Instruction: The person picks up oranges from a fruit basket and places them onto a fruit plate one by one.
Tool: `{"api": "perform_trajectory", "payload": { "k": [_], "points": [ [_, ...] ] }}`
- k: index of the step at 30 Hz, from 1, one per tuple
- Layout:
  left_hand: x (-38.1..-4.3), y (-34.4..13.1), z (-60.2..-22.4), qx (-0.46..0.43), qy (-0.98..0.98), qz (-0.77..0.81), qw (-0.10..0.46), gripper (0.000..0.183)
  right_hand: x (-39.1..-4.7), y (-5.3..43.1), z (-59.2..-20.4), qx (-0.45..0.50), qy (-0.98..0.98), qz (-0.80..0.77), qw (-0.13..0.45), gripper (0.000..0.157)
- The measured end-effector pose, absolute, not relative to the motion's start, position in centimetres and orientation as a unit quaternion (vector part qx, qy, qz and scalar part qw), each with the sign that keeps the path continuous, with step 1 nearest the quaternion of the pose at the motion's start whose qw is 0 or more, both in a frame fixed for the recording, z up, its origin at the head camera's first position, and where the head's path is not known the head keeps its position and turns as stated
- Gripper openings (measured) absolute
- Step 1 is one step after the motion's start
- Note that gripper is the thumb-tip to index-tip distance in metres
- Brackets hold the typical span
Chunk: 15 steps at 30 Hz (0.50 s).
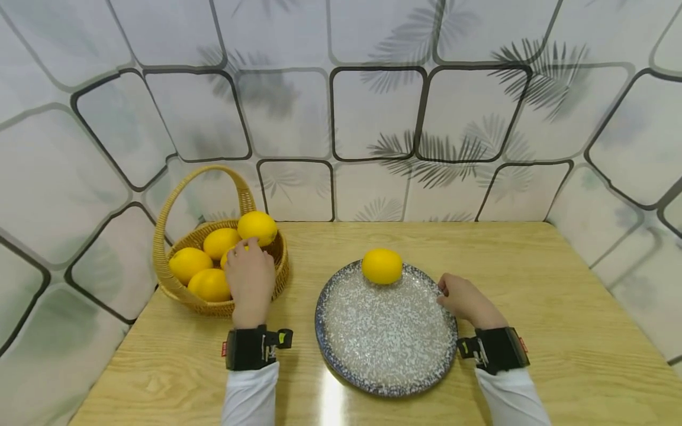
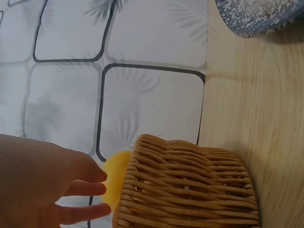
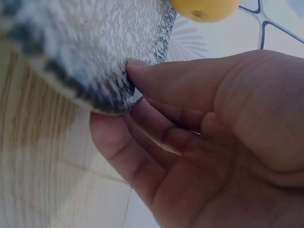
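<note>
My left hand [image 1: 250,287] reaches over the wicker basket [image 1: 282,273], its fingers beside the topmost lemon [image 1: 258,227] at the right rim. In the left wrist view the thumb and fingers are spread and nearly straight, with tips right at a lemon [image 2: 116,176] that is partly hidden by the basket wall [image 2: 187,185]. My right hand [image 1: 467,300] pinches the right rim of a round speckled plate [image 1: 389,337]. The right wrist view shows the thumb [image 3: 164,80] on top of the rim and fingers underneath. One lemon [image 1: 382,266] sits at the plate's far edge.
Several more lemons [image 1: 210,286] lie in the basket, whose tall handle [image 1: 162,219] arches above its left side. Basket and plate stand on a light wooden table [image 1: 506,254]. A patterned backdrop [image 1: 373,112] rises behind the table and along its sides.
</note>
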State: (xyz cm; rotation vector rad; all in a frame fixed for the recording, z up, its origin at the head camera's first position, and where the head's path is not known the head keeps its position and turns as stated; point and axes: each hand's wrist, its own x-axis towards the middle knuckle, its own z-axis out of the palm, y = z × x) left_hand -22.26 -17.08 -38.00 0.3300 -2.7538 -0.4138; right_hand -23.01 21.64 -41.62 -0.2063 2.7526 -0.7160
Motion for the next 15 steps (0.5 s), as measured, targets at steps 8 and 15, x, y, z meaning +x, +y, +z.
{"api": "perform_trajectory", "payload": {
  "k": [8, 15],
  "points": [
    [-21.76, -18.18, -37.86, 0.17, -0.968, -0.175, 0.06, 0.059, -23.28, 21.66, -41.46, -0.074, 0.955, -0.249, 0.145, 0.022],
    [-21.52, -18.1, -37.84, 0.171, -0.965, -0.198, 0.035, 0.056, -23.02, 21.79, -41.49, -0.078, 0.954, -0.25, 0.148, 0.02]
  ]
}}
